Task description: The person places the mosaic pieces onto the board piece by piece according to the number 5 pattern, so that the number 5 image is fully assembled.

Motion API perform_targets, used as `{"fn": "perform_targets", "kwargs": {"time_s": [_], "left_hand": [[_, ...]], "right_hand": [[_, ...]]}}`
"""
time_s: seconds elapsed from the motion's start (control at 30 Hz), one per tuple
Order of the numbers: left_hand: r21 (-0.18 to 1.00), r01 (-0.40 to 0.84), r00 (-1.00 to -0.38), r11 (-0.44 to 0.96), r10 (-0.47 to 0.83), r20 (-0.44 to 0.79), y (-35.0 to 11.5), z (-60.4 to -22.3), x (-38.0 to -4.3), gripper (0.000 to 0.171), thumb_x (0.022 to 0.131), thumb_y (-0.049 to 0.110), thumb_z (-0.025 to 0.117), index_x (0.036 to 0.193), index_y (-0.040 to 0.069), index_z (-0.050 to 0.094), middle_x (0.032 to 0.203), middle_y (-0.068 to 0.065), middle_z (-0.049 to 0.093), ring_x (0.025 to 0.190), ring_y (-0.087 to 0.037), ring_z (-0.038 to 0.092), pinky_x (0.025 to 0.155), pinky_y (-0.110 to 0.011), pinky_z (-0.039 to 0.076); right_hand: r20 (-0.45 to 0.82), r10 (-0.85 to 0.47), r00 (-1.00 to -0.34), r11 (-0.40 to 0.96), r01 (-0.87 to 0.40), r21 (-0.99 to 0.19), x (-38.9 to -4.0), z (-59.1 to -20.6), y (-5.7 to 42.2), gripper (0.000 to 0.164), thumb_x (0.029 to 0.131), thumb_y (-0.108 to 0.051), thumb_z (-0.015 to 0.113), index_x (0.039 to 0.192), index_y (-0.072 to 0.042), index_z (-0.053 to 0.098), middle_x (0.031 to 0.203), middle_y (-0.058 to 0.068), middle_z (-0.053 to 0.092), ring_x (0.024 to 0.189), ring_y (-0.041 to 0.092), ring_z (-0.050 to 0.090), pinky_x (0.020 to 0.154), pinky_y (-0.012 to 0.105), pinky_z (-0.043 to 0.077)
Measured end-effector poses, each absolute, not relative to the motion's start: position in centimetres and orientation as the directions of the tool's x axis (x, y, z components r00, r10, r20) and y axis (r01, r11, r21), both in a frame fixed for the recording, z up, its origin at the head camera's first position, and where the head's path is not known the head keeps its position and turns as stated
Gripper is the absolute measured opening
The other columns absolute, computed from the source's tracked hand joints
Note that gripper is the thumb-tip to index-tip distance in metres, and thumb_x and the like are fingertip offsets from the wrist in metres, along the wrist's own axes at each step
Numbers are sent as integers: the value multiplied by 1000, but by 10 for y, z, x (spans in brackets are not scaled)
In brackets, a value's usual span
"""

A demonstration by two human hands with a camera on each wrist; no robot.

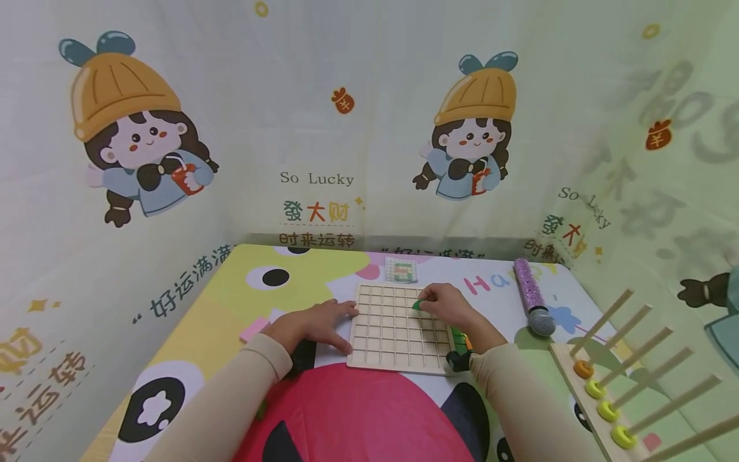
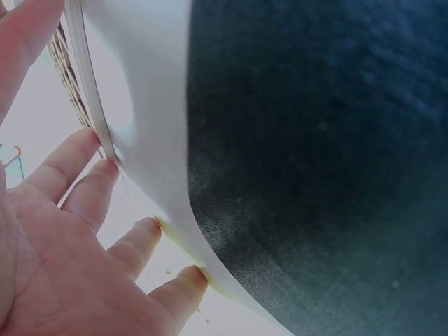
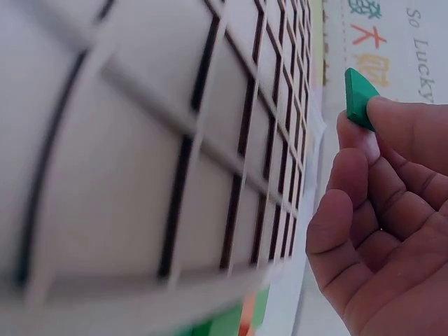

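A square wooden grid board (image 1: 385, 333) lies on the patterned table cover, its squares bare where they show. My left hand (image 1: 323, 321) rests at the board's left edge with fingers spread; in the left wrist view its fingertips (image 2: 105, 168) come right to that edge. Over the upper right part of the grid, my right hand (image 1: 447, 306) pinches a small green tile (image 3: 362, 98) between thumb and index finger. The tile has one curved side and a pointed end, and it is held up off the grid. The other right fingers are curled loosely beneath it.
Behind the board lies a small pattern card (image 1: 401, 270). Green and orange pieces (image 1: 460, 340) sit by its right edge, partly hidden by my right wrist. Farther right are a glittery purple microphone (image 1: 532, 295) and a wooden peg rack (image 1: 600, 410) with orange and yellow rings.
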State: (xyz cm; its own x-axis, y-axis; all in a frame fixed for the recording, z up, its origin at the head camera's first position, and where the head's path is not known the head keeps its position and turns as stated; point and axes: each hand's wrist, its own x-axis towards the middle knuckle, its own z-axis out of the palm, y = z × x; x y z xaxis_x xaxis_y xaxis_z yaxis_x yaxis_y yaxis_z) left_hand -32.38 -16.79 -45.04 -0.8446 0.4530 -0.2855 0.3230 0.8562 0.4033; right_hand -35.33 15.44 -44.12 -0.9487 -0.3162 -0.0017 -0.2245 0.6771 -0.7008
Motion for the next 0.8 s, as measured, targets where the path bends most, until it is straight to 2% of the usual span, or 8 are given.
{"fn": "perform_targets", "kwargs": {"time_s": [0.3, 0.53, 0.8], "left_hand": [[401, 314, -853, 860, 442, -280, -170, -453, -323, 92, 78, 52, 86, 157, 30, 46, 166, -1, 37, 153, -35, 30, 117, -60, 38], [406, 319, -850, 856, 448, -278, -167, -455, -324, 92, 77, 53, 86, 157, 30, 45, 166, -3, 37, 151, -35, 33, 115, -60, 39], [402, 296, -857, 866, 427, -289, -167, -453, -323, 91, 78, 53, 86, 157, 31, 46, 166, -1, 36, 150, -34, 34, 116, -60, 39]], "right_hand": [[-16, -305, -952, 649, -195, -736, -373, -448, 116, 10, 99, -11, 67, 105, -4, 72, 100, 8, 71, 86, 20, 62, 76, 34, 53], [-26, -299, -954, 680, -193, -708, -379, -453, 103, 12, 100, -10, 66, 107, -4, 73, 102, 9, 72, 83, 19, 61, 73, 34, 52], [-3, -302, -953, 708, -222, -670, -386, -456, 91, 13, 101, -13, 67, 106, -5, 75, 102, 7, 72, 87, 20, 61, 78, 35, 52]]}}
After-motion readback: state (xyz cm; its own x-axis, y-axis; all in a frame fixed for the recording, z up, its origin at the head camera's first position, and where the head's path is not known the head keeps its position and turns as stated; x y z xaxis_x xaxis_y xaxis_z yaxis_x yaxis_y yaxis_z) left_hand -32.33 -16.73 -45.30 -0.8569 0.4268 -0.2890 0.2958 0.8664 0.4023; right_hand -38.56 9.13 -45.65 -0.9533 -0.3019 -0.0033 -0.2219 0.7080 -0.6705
